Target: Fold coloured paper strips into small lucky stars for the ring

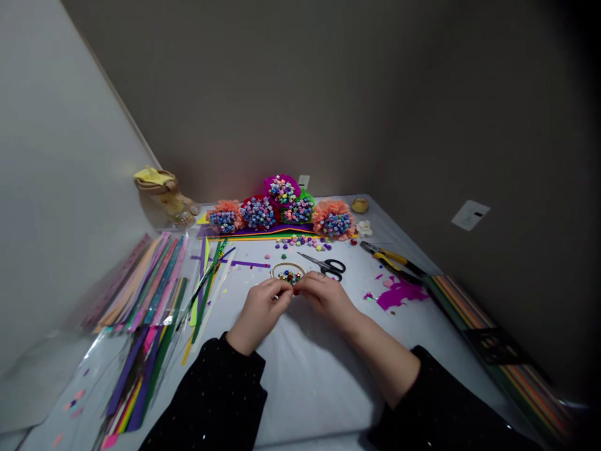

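Observation:
My left hand and my right hand meet at the fingertips over the middle of the table, both closed in a pinch. Between them shows a small shiny red piece, mostly hidden by the fingers; it looks like a folded paper star. Just beyond the fingertips sits a round, gold-rimmed dish with shiny coloured paper stars in it. Black-handled scissors lie behind my right hand, blades pointing left. Pastel paper stars are scattered farther back.
Paper-flower bunches filled with stars stand along the wall. Paper strips lie left, some in clear sleeves. Yellow-handled pliers, magenta scraps and a pack of coloured paper lie right. A tan boot-shaped holder stands back left.

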The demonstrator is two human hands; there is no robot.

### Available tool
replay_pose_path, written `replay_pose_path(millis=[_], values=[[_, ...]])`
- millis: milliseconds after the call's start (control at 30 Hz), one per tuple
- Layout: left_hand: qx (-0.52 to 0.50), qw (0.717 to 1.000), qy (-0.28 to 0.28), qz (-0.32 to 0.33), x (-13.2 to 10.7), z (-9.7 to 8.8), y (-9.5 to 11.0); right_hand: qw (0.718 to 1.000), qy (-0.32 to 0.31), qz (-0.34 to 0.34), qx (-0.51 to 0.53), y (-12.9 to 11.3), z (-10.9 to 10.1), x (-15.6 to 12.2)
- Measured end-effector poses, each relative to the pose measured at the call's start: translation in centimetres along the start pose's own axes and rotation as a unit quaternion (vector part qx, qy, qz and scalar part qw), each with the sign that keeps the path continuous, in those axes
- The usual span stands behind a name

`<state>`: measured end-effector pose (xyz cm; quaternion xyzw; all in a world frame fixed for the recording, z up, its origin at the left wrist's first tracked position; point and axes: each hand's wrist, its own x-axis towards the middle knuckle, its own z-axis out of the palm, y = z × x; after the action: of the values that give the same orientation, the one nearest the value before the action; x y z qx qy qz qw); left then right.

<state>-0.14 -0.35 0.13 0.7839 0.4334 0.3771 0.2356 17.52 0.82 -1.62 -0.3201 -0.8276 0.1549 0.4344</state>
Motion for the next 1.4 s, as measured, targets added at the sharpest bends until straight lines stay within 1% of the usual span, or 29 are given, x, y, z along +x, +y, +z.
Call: replay_pose_path(millis=[133,333,400,500,567,633,700,733,800,867,967,1100,1200,1267,1333,1400], values=[[-0.002,1.000,-0.008,-0.010,0.0,-0.1,0.0,1.000,0.001,0.002,0.003,-0.2,0.0,0.1],[-0.009,0.999,-0.023,-0.030,0.1,-0.1,0.0,0.999,-0.021,0.040,0.006,-0.6,0.1,0.1],[-0.016,0.998,-0.029,-0.046,0.1,0.1,0.1,0.998,-0.039,0.051,0.005,-0.8,0.1,0.0],[-0.046,0.995,-0.028,-0.090,0.2,0.4,0.0,0.996,-0.060,0.065,0.007,-0.9,0.1,-0.1],[-0.060,0.991,-0.022,-0.116,0.2,0.5,-0.4,0.995,-0.059,0.078,0.008,-0.8,0.1,-0.1],[-0.028,0.991,0.013,-0.134,0.2,0.3,-1.0,0.993,-0.040,0.111,0.000,-0.4,-0.1,-0.1],[0.023,0.988,0.055,-0.145,0.3,-0.1,-1.7,0.985,-0.004,0.168,-0.031,0.4,-0.2,-0.1],[0.046,0.985,0.072,-0.148,0.3,-0.3,-2.0,0.979,0.011,0.194,-0.054,0.8,-0.2,-0.1],[0.081,0.984,0.080,-0.141,0.4,-0.5,-2.6,0.969,0.024,0.224,-0.104,1.7,-0.1,0.0],[0.112,0.984,0.057,-0.123,0.3,-0.5,-2.9,0.964,0.013,0.229,-0.134,2.5,0.3,0.3],[0.141,0.985,0.022,-0.093,0.1,0.1,-3.1,0.962,-0.011,0.227,-0.152,3.0,1.2,0.9],[0.136,0.987,0.020,-0.085,-0.1,1.1,-3.4,0.962,-0.027,0.228,-0.150,3.3,2.0,1.2],[0.115,0.988,0.032,-0.095,0.0,1.4,-4.1,0.960,-0.005,0.242,-0.144,3.7,1.2,0.9],[0.094,0.989,0.040,-0.105,0.1,1.3,-4.5,0.948,0.004,0.267,-0.174,3.9,0.2,0.5],[0.075,0.990,0.047,-0.113,0.2,1.2,-4.7,0.930,-0.019,0.299,-0.213,4.0,-0.8,0.1],[0.063,0.990,0.051,-0.118,0.3,1.1,-4.8,0.916,-0.067,0.320,-0.234,3.9,-1.5,-0.1]])
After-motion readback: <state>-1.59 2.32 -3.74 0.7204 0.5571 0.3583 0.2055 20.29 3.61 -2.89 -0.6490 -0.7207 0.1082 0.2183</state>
